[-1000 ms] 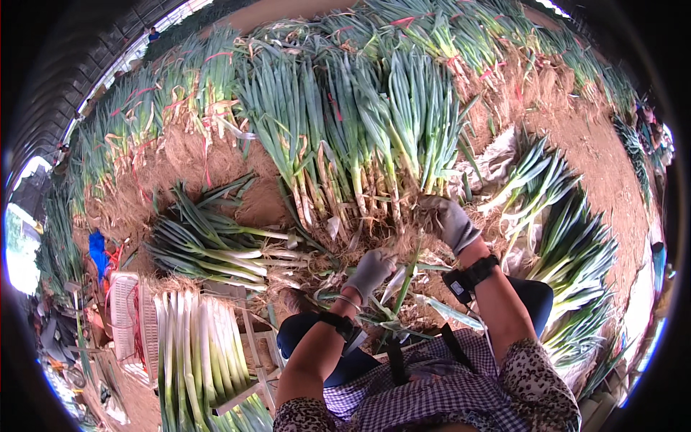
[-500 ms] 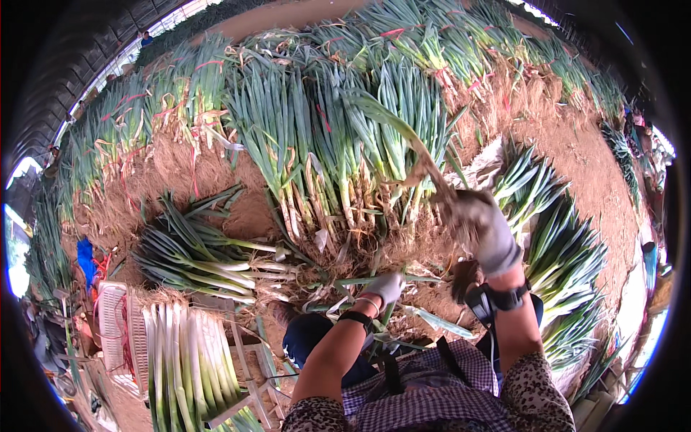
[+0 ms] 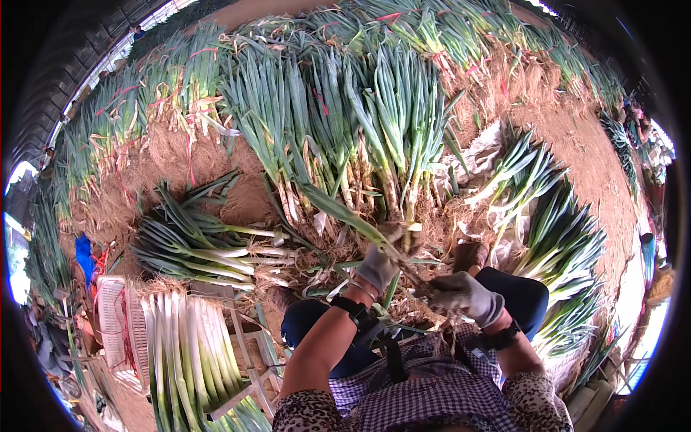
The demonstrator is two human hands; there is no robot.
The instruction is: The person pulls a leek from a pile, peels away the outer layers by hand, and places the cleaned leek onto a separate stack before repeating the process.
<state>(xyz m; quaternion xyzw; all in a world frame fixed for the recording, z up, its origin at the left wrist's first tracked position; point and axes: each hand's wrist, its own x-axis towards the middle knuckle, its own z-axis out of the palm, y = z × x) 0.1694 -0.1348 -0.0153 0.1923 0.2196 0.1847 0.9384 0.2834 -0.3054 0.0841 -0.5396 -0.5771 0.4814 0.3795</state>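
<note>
A long green onion (image 3: 358,223) lies slantwise in front of me, its leaf pointing up and left and its dirty root end toward my right side. My gloved left hand (image 3: 378,265) is closed round its stalk near the middle. The gloved right hand (image 3: 468,295) grips the root end, with brown roots and dry skin hanging below the fingers. Just beyond stands a dense bunch of untrimmed green onions (image 3: 327,122), roots down. Scraps of leaf and root litter the ground under my hands.
Cleaned green onions (image 3: 209,255) lie in a pile at the left. White-stalked ones (image 3: 191,353) fill a rack at lower left, beside a pale plastic basket (image 3: 113,313). Another pile (image 3: 565,266) lies at the right. Tied bundles (image 3: 173,93) stand in rows farther back.
My right hand has come down and toward me with the green onion, from a raised spot at the right. My left hand has risen from the ground litter and closed on the stalk.
</note>
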